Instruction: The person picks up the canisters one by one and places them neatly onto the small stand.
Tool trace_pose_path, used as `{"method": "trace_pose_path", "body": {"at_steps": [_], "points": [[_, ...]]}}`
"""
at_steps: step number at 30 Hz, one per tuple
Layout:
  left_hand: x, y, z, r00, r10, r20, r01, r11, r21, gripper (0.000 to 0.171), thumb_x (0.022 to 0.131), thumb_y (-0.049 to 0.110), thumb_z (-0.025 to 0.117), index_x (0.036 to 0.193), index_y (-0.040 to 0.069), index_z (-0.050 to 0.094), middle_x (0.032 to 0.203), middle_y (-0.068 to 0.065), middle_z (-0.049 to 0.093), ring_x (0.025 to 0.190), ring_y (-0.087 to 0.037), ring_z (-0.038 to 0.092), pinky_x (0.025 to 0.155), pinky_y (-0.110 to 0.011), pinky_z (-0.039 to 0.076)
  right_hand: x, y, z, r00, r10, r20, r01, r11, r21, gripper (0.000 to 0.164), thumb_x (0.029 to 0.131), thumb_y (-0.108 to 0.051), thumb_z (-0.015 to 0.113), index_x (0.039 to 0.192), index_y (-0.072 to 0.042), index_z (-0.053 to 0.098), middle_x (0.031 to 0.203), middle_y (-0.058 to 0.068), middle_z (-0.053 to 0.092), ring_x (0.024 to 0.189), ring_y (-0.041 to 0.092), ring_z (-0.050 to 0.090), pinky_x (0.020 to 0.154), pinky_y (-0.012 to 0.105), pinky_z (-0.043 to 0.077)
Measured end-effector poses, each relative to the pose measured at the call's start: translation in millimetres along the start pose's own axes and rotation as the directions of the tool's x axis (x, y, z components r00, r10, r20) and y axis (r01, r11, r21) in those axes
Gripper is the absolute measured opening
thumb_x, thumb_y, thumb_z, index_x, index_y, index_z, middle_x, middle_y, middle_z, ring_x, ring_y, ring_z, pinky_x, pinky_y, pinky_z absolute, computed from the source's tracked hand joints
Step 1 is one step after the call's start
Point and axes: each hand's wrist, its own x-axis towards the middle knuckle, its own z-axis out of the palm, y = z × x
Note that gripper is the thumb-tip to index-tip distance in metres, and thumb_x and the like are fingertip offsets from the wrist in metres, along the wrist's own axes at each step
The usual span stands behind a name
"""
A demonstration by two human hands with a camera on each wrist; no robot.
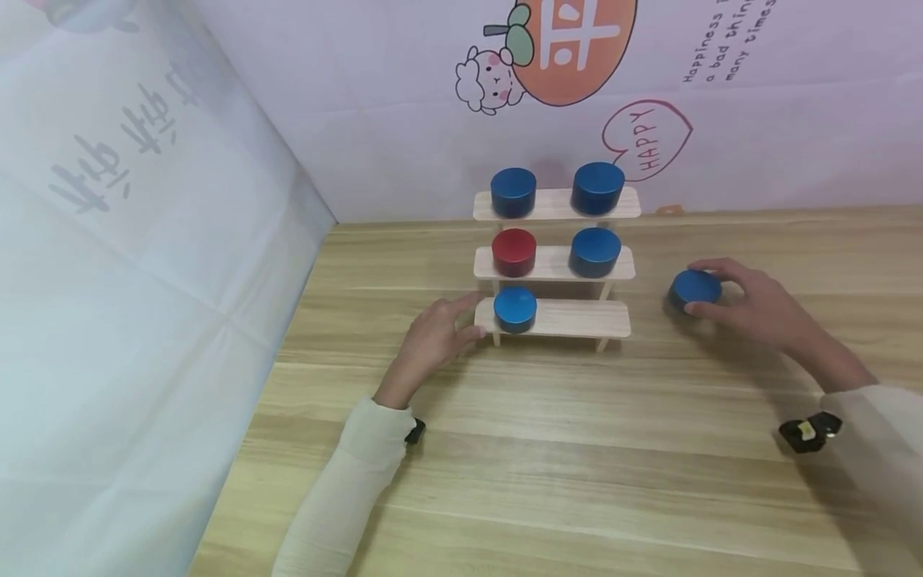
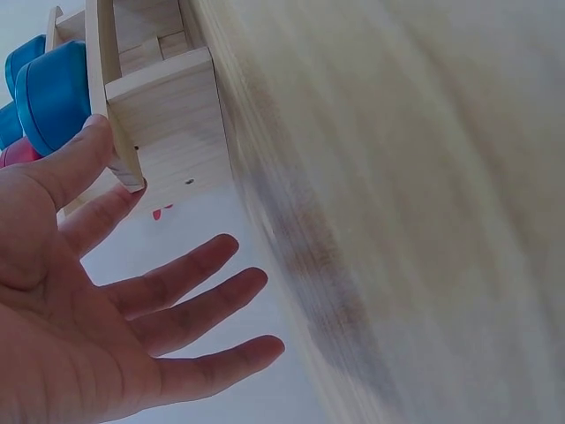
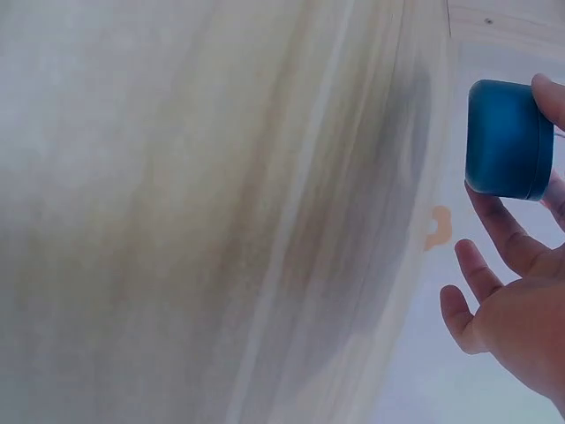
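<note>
A three-tier wooden display shelf (image 1: 584, 319) stands on the table. On its lowest board sits a blue round tin (image 1: 515, 309), at the left. My left hand (image 1: 434, 335) pinches the left end of that lowest board between thumb and index finger; its other fingers are spread in the left wrist view. To the right of the shelf, my right hand (image 1: 766, 308) holds another blue round tin (image 1: 695, 290) by its sides, thumb and fingers around it. The right wrist view shows this tin (image 3: 503, 140) raised off the table.
On the middle board are a red tin (image 1: 514, 252) and a blue tin (image 1: 595, 252). Two blue tins, one at the left (image 1: 513, 192) and one at the right (image 1: 598, 188), stand on the top board. A printed white cloth (image 1: 404, 104) hangs behind the wooden table (image 1: 562, 473).
</note>
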Motion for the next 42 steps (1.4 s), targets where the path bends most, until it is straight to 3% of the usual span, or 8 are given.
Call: {"method": "trace_pose_path", "body": {"at_steps": [3, 9, 15, 25, 31, 37, 42], "points": [[-0.1, -0.5, 0.3, 1.000, 0.009, -0.010, -0.009, 1.000, 0.002, 0.057, 0.092, 0.022, 0.076, 0.145, 0.024, 0.055, 0.132, -0.005, 0.064, 0.103, -0.024, 0.058, 0.078, -0.038, 0.048, -3.6, -3.3, -1.2, 1.000, -0.002, -0.002, 0.002, 1.000, -0.005, 0.061, 0.092, -0.029, 0.075, 0.142, -0.005, 0.048, 0.142, 0.030, 0.045, 0.129, 0.055, 0.037, 0.094, 0.074, 0.031], [-1.2, -1.2, 0.5, 1.000, 0.008, -0.017, -0.008, 1.000, -0.005, 0.057, 0.092, 0.021, 0.076, 0.145, 0.023, 0.056, 0.123, -0.007, 0.067, 0.089, -0.023, 0.056, 0.070, -0.036, 0.046, -12.4, -3.9, -4.4, 0.999, -0.025, -0.035, 0.026, 1.000, 0.010, 0.061, 0.090, -0.025, 0.077, 0.141, -0.005, 0.050, 0.144, 0.029, 0.045, 0.128, 0.056, 0.037, 0.092, 0.074, 0.031], [-1.6, 0.5, 0.3, 1.000, -0.003, -0.023, 0.003, 1.000, 0.007, 0.057, 0.092, 0.022, 0.075, 0.146, 0.023, 0.055, 0.124, -0.009, 0.066, 0.095, -0.024, 0.055, 0.072, -0.037, 0.046, -21.6, -7.3, -6.5, 0.996, -0.044, -0.078, 0.045, 0.999, 0.009, 0.062, 0.088, -0.023, 0.079, 0.141, -0.006, 0.052, 0.140, 0.029, 0.049, 0.127, 0.056, 0.038, 0.091, 0.075, 0.029], [-1.3, 3.3, 0.7, 0.998, -0.060, -0.014, 0.060, 0.998, 0.014, 0.060, 0.091, 0.024, 0.077, 0.147, 0.025, 0.054, 0.127, -0.009, 0.065, 0.102, -0.024, 0.055, 0.072, -0.036, 0.045, -26.3, -29.7, -5.5, 0.992, -0.102, -0.074, 0.105, 0.994, 0.029, 0.061, 0.086, -0.018, 0.082, 0.139, -0.005, 0.055, 0.143, 0.026, 0.049, 0.131, 0.053, 0.038, 0.097, 0.076, 0.027], [-1.7, 2.0, 0.4, 0.998, -0.051, -0.021, 0.052, 0.999, 0.009, 0.060, 0.091, 0.024, 0.077, 0.146, 0.024, 0.055, 0.123, -0.010, 0.067, 0.097, -0.025, 0.056, 0.070, -0.036, 0.045, -24.6, -42.2, -1.4, 0.991, -0.115, -0.074, 0.116, 0.993, 0.019, 0.062, 0.084, -0.016, 0.083, 0.139, -0.006, 0.056, 0.142, 0.026, 0.049, 0.131, 0.053, 0.037, 0.099, 0.076, 0.026], [-1.4, -0.1, 0.4, 0.999, -0.024, -0.027, 0.024, 1.000, -0.003, 0.057, 0.092, 0.023, 0.076, 0.145, 0.022, 0.056, 0.130, -0.009, 0.065, 0.100, -0.024, 0.057, 0.072, -0.037, 0.046, -26.5, -53.5, 3.5, 0.992, -0.095, -0.077, 0.098, 0.995, 0.033, 0.062, 0.084, -0.017, 0.083, 0.140, -0.008, 0.056, 0.143, 0.024, 0.048, 0.131, 0.052, 0.037, 0.096, 0.077, 0.027], [-0.7, -1.0, 1.1, 1.000, -0.023, -0.021, 0.023, 1.000, 0.002, 0.056, 0.092, 0.023, 0.075, 0.145, 0.023, 0.056, 0.116, -0.009, 0.069, 0.094, -0.024, 0.055, 0.070, -0.036, 0.045, -27.5, -64.2, 7.2, 0.991, -0.102, -0.081, 0.106, 0.993, 0.052, 0.063, 0.084, -0.020, 0.084, 0.140, -0.011, 0.057, 0.144, 0.021, 0.049, 0.132, 0.049, 0.037, 0.097, 0.076, 0.029]]}}
